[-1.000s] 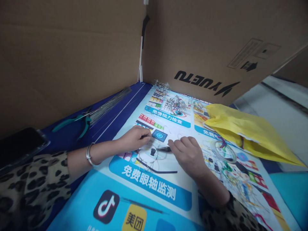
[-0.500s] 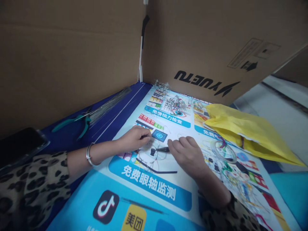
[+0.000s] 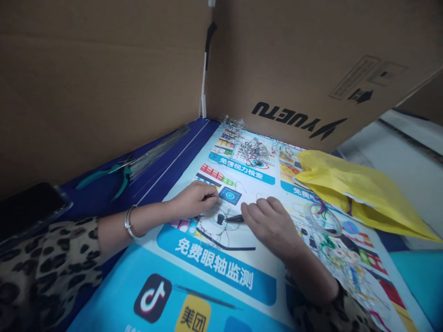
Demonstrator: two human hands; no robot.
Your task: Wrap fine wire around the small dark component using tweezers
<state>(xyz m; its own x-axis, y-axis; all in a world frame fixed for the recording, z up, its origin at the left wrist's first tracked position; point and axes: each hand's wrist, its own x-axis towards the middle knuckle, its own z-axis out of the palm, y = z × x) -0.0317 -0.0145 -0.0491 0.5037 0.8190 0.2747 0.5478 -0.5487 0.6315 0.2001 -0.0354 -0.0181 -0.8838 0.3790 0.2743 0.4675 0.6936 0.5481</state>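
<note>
My left hand [image 3: 197,199] is closed in a pinch over the printed sheet [image 3: 221,288], its fingertips on a thin wire [image 3: 226,237] whose fine loops curve below and between my hands. Closed in a fist a little to the right, my right hand [image 3: 270,223] grips a black pointed tool [image 3: 234,219]. Only the tool's tapered tip shows, aimed left at the space beneath my left fingers; the rest is inside the fist. The wire is too fine to follow along its whole length.
Teal-handled pliers [image 3: 121,182] and a bundle of straight wires [image 3: 157,152] lie left. A phone [image 3: 32,210] is nearer. Tangled wire [image 3: 256,150] lies at the back. A yellow bag [image 3: 349,184] and a clear ring [image 3: 321,219] are right. Cardboard walls [image 3: 104,83] stand behind.
Both hands hold nearly the same pose. The right hand and the tool tip have shifted very slightly down; the view has moved a touch.
</note>
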